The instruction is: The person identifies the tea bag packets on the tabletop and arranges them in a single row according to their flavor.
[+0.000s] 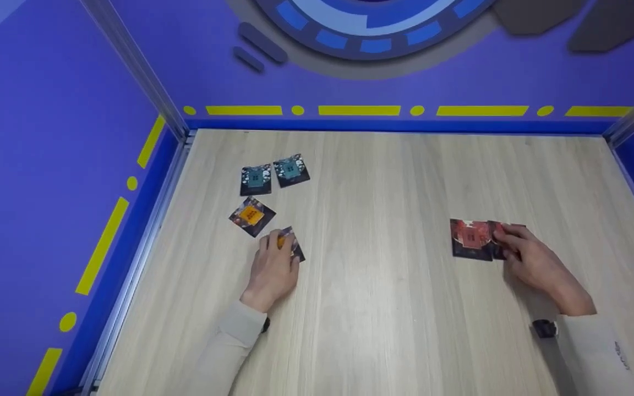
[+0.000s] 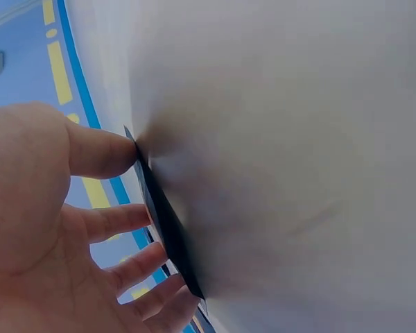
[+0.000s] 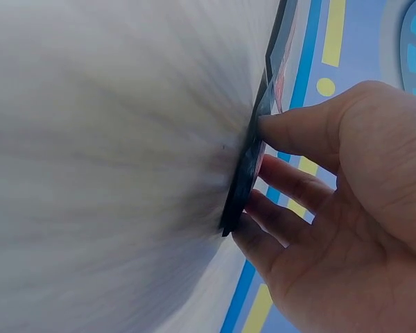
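Observation:
On the left, my left hand (image 1: 274, 269) reaches over a small, flat, square packet (image 1: 296, 247) with an orange label and dark border. In the left wrist view, the thumb is at one edge of this packet (image 2: 168, 225) and the fingers are along it toward the other end. My right hand (image 1: 537, 267) holds a red-and-black square packet (image 1: 499, 250) by its right side, partly hiding it. Its thumb and fingers meet the packet (image 3: 244, 173) in the right wrist view. A matching red packet (image 1: 471, 239) lies directly to its left, edges close together.
Another orange-label packet (image 1: 252, 216) lies just beyond the left hand. Behind it, two teal-label packets (image 1: 255, 179) lie side by side. The light wooden table (image 1: 377, 275) meets blue-purple panels (image 1: 361, 93) at the back and sides, with a metal rail (image 1: 141, 258) along the left.

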Tool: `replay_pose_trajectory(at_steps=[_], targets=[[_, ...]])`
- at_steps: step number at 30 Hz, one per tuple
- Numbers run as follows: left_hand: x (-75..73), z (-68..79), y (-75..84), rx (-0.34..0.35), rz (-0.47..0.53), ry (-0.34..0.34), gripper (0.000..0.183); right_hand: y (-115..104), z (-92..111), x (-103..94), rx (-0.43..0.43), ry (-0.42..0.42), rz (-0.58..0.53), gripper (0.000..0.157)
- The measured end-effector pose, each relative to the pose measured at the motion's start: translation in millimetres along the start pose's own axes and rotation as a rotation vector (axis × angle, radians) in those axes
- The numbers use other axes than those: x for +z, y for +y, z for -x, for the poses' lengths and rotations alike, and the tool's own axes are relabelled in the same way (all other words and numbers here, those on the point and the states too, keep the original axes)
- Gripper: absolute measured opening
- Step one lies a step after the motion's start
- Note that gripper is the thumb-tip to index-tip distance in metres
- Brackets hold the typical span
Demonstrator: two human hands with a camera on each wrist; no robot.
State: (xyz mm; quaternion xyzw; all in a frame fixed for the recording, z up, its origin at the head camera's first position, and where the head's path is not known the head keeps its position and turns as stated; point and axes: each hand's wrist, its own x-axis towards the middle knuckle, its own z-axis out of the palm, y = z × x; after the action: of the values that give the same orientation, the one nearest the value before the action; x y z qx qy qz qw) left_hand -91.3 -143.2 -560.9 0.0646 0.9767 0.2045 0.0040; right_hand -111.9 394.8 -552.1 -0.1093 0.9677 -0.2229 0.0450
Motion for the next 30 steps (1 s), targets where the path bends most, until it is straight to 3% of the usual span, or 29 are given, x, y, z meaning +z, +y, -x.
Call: replay_pose_trajectory(at_steps=[12,19,23,30], targets=[[20.4,-36.4,42.0,0.104,-0.056,-0.077,0.050,0.7,-0.4,-3.2,-0.016,0.002,-0.001,0.048],[28.1,-52.7,69.2,0.166,-0.155,-0.056,0.049,5.4,0.6,-2.2,-0.088,0.055,0.003,0.047],[33.8,-61.3,82.7,0.171,-0.207,-0.086,0.050,4.9,1.7,-0.4,-0.068,0.044,-0.008,0.048],[41.9,-72.0,102.5,0.197,-0.206,-0.122,0.048,1.6,0.0,-1.1,-0.038,0.009,-0.014,0.049]])
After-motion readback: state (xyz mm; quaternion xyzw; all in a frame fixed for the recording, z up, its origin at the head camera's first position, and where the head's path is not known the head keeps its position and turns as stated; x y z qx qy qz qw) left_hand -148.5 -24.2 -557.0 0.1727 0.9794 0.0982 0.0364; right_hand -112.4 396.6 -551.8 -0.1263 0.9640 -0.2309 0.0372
